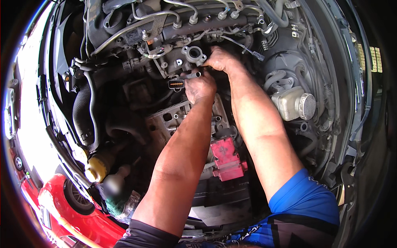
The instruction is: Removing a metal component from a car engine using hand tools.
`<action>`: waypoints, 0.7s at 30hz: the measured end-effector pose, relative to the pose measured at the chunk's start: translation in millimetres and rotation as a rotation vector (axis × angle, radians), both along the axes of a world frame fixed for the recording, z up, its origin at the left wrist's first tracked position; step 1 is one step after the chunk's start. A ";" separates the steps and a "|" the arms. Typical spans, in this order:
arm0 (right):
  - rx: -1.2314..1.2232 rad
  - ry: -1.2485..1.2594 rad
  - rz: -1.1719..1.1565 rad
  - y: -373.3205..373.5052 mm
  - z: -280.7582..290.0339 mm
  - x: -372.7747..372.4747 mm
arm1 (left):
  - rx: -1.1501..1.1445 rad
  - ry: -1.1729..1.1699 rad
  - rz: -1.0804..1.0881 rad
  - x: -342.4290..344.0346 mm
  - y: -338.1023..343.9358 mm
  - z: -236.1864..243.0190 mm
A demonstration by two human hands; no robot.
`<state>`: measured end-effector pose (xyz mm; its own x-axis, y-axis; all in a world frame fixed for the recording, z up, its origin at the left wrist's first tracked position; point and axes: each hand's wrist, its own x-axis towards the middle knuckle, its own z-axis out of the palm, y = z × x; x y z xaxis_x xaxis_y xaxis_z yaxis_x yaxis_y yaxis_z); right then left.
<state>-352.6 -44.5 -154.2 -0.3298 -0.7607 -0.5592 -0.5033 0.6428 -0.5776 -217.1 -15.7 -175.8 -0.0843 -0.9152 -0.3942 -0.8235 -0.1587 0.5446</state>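
Note:
In an engine bay, my left hand (199, 86) is closed just below a short metal pipe end (197, 75), beside a black connector with an orange strip (176, 84); what its fingers grip is hidden. My right hand (220, 59) reaches in higher, at the right of a metal housing with a round two-bolt flange (194, 54). Its fingers curl against that housing's edge and are partly hidden, so their hold is unclear. Above both hands runs a dark fuel rail (192, 29) with metal lines, and a wiring harness (165, 49) crosses just below it.
A reservoir (288, 106) with a grey cap sits right of my right forearm. Below lie a red plastic terminal cover (224, 157) and a metal bracket (163, 113). Left are a ribbed hose (82, 109) and a yellow cap (95, 169). A red car (58, 194) stands beyond the left fender.

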 end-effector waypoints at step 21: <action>0.004 -0.060 -0.050 -1.0 -12.0 -0.6 | 0.300 0.021 -0.064 5.3 -24.1 18.5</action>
<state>-353.2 -45.6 -166.3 -0.3333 -0.7418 -0.5819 -0.4353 0.6686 -0.6030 -211.9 -39.8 -157.3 -0.1491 -0.7509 -0.6434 -0.8261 -0.2630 0.4984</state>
